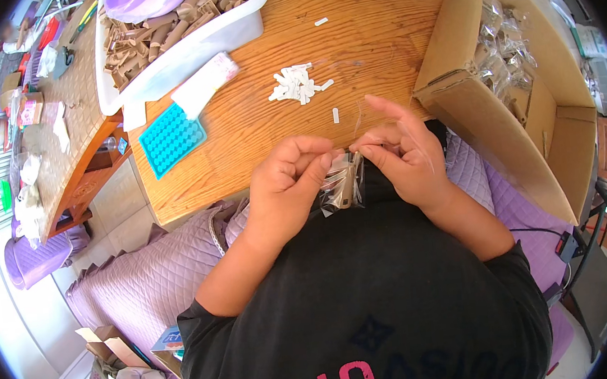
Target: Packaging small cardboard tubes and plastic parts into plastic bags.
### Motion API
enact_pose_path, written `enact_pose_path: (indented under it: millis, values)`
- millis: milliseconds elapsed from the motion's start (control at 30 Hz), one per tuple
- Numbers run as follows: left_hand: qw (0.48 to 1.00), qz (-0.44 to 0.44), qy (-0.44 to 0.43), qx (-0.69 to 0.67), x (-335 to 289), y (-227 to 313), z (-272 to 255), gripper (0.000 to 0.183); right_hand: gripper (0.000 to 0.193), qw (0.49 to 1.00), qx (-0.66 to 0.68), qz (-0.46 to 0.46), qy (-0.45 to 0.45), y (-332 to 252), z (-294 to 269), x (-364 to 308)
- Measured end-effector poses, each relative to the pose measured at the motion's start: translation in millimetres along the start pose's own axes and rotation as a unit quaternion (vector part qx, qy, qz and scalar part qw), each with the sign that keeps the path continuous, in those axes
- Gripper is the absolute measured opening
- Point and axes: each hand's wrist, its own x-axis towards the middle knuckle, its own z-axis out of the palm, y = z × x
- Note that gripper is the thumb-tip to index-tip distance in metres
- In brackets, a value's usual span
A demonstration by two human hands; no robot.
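Note:
A small clear plastic bag (pixel 335 195) with a brown piece (pixel 347 188) inside hangs in front of my chest, by the table's near edge. My left hand (pixel 287 184) pinches the bag's upper left edge between thumb and fingers. At its upper right corner, the thumb and a finger of my right hand (pixel 410 157) are closed on the bag, the index finger pointing up and away. Thin clear film shows beside the right fingers; whether it belongs to the bag I cannot tell. Beyond my hands lies a pile of small white strips (pixel 294 84), with a few loose ones nearby.
A white tub (pixel 246 27) of brown pieces, with a purple bowl-like thing (pixel 146 2) on top, stands far left. Near it lie a teal bumpy mat (pixel 173 141) and a whitish packet (pixel 205 85). An open cardboard box (pixel 445 79) at right holds bagged pieces (pixel 504 49).

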Motion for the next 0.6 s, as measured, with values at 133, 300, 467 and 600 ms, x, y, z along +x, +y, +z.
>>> enact_pose_path:
  millis: [133,300,467,600]
  values:
    - [0.999,-0.006,-0.037,0.006,-1,7,-7,0.009,0.046,0.990,-0.123,-0.063,-0.008,-2,-6,-4]
    - [0.996,0.017,-0.087,-0.002,-2,6,-15,0.010,0.026,0.945,-0.257,-0.197,-0.051,4,-15,-1]
    - [0.993,0.062,-0.082,0.052,-2,2,-17,0.013,0.020,0.996,-0.080,0.019,-0.035,0,-18,1]
    - [0.977,0.123,-0.117,0.132,2,0,-19,0.013,0.017,0.991,-0.023,0.097,-0.088,-4,-9,0]
